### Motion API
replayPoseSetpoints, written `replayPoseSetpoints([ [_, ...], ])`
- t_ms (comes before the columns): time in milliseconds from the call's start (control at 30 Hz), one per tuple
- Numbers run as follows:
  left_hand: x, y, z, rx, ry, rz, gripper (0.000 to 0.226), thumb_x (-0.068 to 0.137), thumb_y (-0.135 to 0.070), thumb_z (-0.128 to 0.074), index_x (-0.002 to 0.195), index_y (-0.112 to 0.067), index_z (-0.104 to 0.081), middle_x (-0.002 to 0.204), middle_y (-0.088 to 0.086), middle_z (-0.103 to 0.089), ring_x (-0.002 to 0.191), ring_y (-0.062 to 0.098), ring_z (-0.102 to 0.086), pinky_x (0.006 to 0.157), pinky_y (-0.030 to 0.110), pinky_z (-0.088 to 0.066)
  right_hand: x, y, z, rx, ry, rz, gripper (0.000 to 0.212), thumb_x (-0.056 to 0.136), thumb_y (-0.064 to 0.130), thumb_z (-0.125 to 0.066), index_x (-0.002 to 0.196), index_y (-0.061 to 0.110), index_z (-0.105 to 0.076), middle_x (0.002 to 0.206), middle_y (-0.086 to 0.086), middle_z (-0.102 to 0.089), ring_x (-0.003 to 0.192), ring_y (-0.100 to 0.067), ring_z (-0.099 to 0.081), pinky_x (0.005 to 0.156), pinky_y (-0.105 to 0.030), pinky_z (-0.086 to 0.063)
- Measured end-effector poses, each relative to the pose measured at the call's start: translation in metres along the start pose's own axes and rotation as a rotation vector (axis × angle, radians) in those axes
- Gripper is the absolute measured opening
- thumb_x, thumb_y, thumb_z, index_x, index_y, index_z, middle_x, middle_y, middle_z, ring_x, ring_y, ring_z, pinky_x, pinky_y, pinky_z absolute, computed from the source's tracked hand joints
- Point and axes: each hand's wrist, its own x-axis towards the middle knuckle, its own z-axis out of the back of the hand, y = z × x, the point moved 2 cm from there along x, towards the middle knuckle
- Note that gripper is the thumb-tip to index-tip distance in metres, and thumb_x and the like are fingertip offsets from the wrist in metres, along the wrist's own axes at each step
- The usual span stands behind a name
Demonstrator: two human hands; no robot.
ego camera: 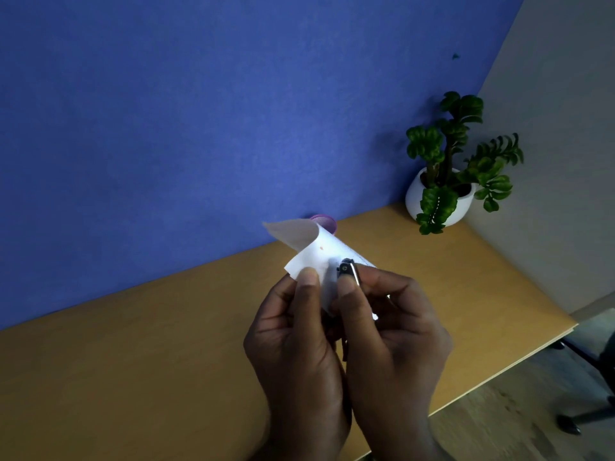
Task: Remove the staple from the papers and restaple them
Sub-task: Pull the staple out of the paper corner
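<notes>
I hold a small stack of white papers (pixel 316 251) up above the wooden desk (pixel 166 344). My left hand (pixel 296 337) pinches the papers' lower left corner, thumb on top. The top sheet curls back toward the wall. My right hand (pixel 392 327) grips a small black and silver stapler (pixel 348 269), its head pressed against the papers just right of my left thumb. Most of the stapler's body is hidden in my palm. No staple can be made out.
A purple round object (pixel 327 221) peeks out behind the papers at the blue wall (pixel 199 111). A potted green plant in a white pot (pixel 442 197) stands in the desk's far right corner. The desk's right edge (pixel 519 361) drops to the floor, where chair legs (pixel 585 417) show.
</notes>
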Motion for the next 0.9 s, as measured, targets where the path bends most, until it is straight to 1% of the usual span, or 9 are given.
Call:
replayPoseSetpoints([
  [67, 0.0024, -0.0004, 0.0020, 0.041, 0.000, -0.012, 0.030, 0.101, -0.029, -0.070, 0.084, -0.008, -0.081, 0.077, 0.011, -0.079, 0.072, 0.019, -0.071, 0.063, 0.029, -0.061, -0.0017, -0.0008, -0.0008, -0.008, 0.050, 0.003, 0.008, 0.084, 0.032, -0.081, 0.088, 0.025, -0.080, 0.085, 0.002, -0.083, 0.075, -0.011, -0.081, 0.067, -0.022, -0.062],
  [100, 0.0031, -0.0003, 0.0025, 0.051, 0.006, -0.018, 0.031, 0.104, -0.026, -0.068, 0.082, -0.008, -0.080, 0.075, 0.009, -0.078, 0.071, 0.018, -0.069, 0.062, 0.028, -0.061, -0.0022, -0.0012, -0.0008, -0.035, 0.075, 0.015, 0.009, 0.084, 0.032, -0.081, 0.088, 0.024, -0.080, 0.086, 0.003, -0.083, 0.079, -0.013, -0.082, 0.070, -0.022, -0.063],
  [300, 0.0025, -0.0012, 0.0026, 0.078, 0.025, -0.072, 0.032, 0.097, -0.036, -0.073, 0.078, -0.011, -0.078, 0.069, 0.003, -0.073, 0.066, 0.014, -0.064, 0.062, 0.026, -0.059, -0.0005, 0.0007, 0.0003, -0.129, 0.100, 0.045, 0.011, 0.085, 0.035, -0.079, 0.092, 0.027, -0.081, 0.090, 0.009, -0.084, 0.083, -0.015, -0.082, 0.071, -0.030, -0.066],
  [400, 0.0025, 0.0005, 0.0043, 0.087, 0.037, -0.085, 0.028, 0.101, -0.031, -0.071, 0.082, -0.014, -0.082, 0.075, 0.003, -0.079, 0.072, 0.014, -0.068, 0.066, 0.027, -0.061, -0.0018, 0.0025, -0.0003, -0.147, 0.081, 0.062, 0.010, 0.086, 0.035, -0.080, 0.093, 0.028, -0.080, 0.091, 0.007, -0.084, 0.084, -0.018, -0.082, 0.072, -0.040, -0.067],
  [567, -0.0012, 0.0024, 0.0048, 0.084, 0.024, -0.088, 0.026, 0.097, -0.034, -0.071, 0.094, -0.014, -0.087, 0.087, 0.011, -0.086, 0.080, 0.016, -0.078, 0.071, 0.027, -0.063, 0.0013, 0.0021, -0.0013, -0.141, 0.070, 0.013, 0.010, 0.088, 0.034, -0.081, 0.093, 0.026, -0.079, 0.092, 0.007, -0.084, 0.087, -0.018, -0.082, 0.074, -0.046, -0.067],
  [633, -0.0014, 0.0012, 0.0050, 0.095, 0.018, -0.094, 0.028, 0.098, -0.034, -0.069, 0.094, -0.013, -0.086, 0.087, 0.012, -0.086, 0.080, 0.017, -0.078, 0.071, 0.027, -0.062, 0.0022, 0.0030, -0.0027, -0.119, 0.074, -0.019, 0.007, 0.087, 0.031, -0.082, 0.091, 0.025, -0.078, 0.089, 0.006, -0.084, 0.082, -0.018, -0.082, 0.072, -0.042, -0.067],
  [733, -0.0003, 0.0006, 0.0038, 0.088, 0.021, -0.066, 0.028, 0.107, -0.024, -0.066, 0.092, -0.009, -0.085, 0.088, 0.016, -0.085, 0.079, 0.019, -0.079, 0.069, 0.028, -0.063, 0.0037, 0.0050, -0.0032, -0.042, 0.067, -0.069, 0.005, 0.088, 0.029, -0.080, 0.086, 0.025, -0.077, 0.079, 0.001, -0.081, 0.067, -0.011, -0.077, 0.060, -0.026, -0.060],
  [800, 0.0013, 0.0007, 0.0030, 0.063, 0.016, -0.037, 0.029, 0.108, -0.022, -0.065, 0.090, -0.006, -0.083, 0.089, 0.019, -0.084, 0.079, 0.022, -0.078, 0.069, 0.032, -0.064, 0.0037, 0.0051, -0.0028, 0.028, 0.064, -0.111, 0.006, 0.088, 0.026, -0.080, 0.084, 0.023, -0.076, 0.073, -0.005, -0.077, 0.059, -0.008, -0.071, 0.054, -0.023, -0.055],
  [900, 0.0048, -0.0020, 0.0039, 0.085, 0.020, -0.056, 0.031, 0.108, -0.022, -0.065, 0.084, -0.008, -0.080, 0.080, 0.010, -0.081, 0.074, 0.017, -0.072, 0.067, 0.030, -0.062, -0.0003, 0.0042, -0.0041, 0.083, 0.118, -0.128, 0.003, 0.086, 0.020, -0.082, 0.085, 0.019, -0.080, 0.075, -0.006, -0.080, 0.066, -0.010, -0.077, 0.063, -0.021, -0.059],
])
